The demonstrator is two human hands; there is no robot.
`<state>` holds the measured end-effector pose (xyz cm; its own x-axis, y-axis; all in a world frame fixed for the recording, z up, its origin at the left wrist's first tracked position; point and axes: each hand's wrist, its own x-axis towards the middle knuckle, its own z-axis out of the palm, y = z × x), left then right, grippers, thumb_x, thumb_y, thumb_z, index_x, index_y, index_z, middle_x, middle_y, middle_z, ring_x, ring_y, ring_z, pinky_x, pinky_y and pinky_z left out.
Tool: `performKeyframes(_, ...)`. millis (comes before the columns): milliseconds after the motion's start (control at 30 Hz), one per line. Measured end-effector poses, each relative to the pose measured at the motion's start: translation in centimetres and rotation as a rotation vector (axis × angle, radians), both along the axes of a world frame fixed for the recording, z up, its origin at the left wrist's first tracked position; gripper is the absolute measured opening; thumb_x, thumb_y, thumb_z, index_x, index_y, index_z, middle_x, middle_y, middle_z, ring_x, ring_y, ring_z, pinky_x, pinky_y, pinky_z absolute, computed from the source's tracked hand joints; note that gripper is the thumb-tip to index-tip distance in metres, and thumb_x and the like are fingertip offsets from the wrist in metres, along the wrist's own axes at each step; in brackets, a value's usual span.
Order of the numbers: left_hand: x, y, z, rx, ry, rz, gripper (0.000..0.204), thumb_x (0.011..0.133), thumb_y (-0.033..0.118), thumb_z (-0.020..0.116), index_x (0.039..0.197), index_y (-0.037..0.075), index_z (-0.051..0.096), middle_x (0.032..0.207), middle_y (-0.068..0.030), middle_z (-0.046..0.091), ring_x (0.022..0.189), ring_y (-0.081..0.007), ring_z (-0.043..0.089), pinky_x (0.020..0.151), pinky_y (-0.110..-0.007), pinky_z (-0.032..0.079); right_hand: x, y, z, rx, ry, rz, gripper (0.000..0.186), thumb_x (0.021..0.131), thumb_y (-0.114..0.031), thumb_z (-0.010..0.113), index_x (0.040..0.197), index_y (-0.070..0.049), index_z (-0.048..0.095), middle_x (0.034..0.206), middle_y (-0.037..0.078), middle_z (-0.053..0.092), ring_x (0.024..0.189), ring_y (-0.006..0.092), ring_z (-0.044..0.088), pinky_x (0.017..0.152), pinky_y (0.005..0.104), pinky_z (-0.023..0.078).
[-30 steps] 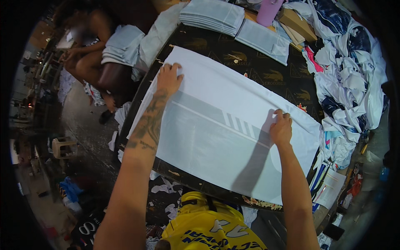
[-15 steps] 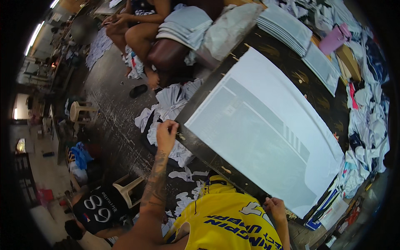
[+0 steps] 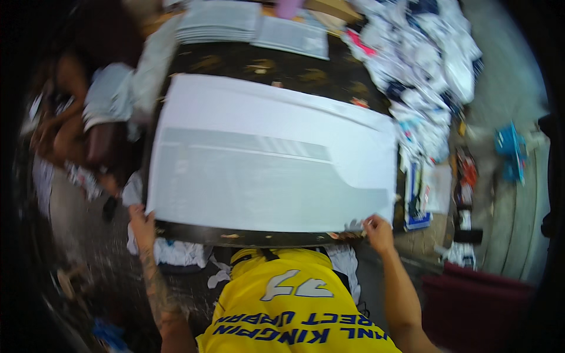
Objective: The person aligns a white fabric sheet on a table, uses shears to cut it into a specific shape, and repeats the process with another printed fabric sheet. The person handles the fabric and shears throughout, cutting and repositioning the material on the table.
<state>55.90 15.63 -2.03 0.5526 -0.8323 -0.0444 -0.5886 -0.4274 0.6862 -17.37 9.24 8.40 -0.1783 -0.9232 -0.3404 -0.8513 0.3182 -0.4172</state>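
Note:
A large white sheet [image 3: 276,112] lies spread on the dark table [image 3: 259,235]. A pale grey panel shape [image 3: 253,188] with slanted stripes and a curved cut-in at its right end covers its nearer part. At the sheet's near left corner is my left hand [image 3: 143,228], its fingers closed on the corner, slightly blurred. My right hand [image 3: 379,234] pinches the near edge close to the right corner, thumb and fingertips together. Between the hands the near edge lies almost straight along the table's front.
Stacked folded grey-white pieces [image 3: 218,20] and a flat packet [image 3: 291,38] lie at the table's far side. Crumpled white cloth [image 3: 424,76] is heaped at the right, above a blue-edged packet [image 3: 418,200]. Another person [image 3: 70,123] sits at the left beside a folded cloth pile [image 3: 109,94].
My view has swung to the right, so the sheet now lies nearly level before me. My left hand has come to the sheet's left corner, and my right hand to its near right edge.

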Motion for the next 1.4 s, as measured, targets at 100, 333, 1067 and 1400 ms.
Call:
performKeyframes(100,-3.1,-3.0,3.2,0.118,-0.371,0.032,0.041,0.093,0.012,0.079,0.128,0.005,0.059,0.106,-0.0138,0.067,0.09,-0.0311,0.063,0.081,-0.047,0.052,-10.2,-0.9,0.8,-0.269,0.106,-0.252,0.026,0.097,-0.025,0.078,0.104,-0.001,0.074,0.092,0.019,0.075,0.084,0.0329,0.071,0.078,0.0436,0.054)
performKeyframes(333,-39.0,-10.7,5.5,-0.198,-0.057,-0.996,0.026,0.089,0.015,0.083,0.113,0.009,0.075,0.116,-0.0098,0.07,0.117,-0.031,0.064,0.107,-0.048,0.044,-21.5,1.1,-4.8,-0.215,0.381,-0.349,0.054,0.102,-0.021,0.069,0.147,0.007,0.056,0.145,0.031,0.06,0.136,0.048,0.057,0.113,0.0525,0.047)
performKeyframes(1067,-63.9,-11.5,5.7,-0.111,-0.145,-1.571,0.015,0.09,0.018,0.083,0.099,0.01,0.075,0.106,-0.0081,0.067,0.106,-0.0328,0.058,0.093,-0.046,0.042,-20.6,19.9,1.9,0.244,-0.609,-0.292,0.048,0.087,-0.031,0.096,0.085,-0.006,0.055,0.079,-0.003,0.038,0.08,0.0111,0.04,0.066,0.0343,0.039)
performKeyframes(1400,-63.4,-13.3,5.2,-0.168,-0.164,-1.725,0.011,0.091,0.016,0.081,0.1,0.01,0.076,0.104,-0.0051,0.069,0.106,-0.0293,0.059,0.094,-0.044,0.04,-9.6,19.1,-5.1,0.116,-0.911,-0.293,0.075,0.091,-0.066,0.081,0.122,-0.002,0.057,0.106,0.018,0.063,0.098,0.0327,0.062,0.091,0.0443,0.051)
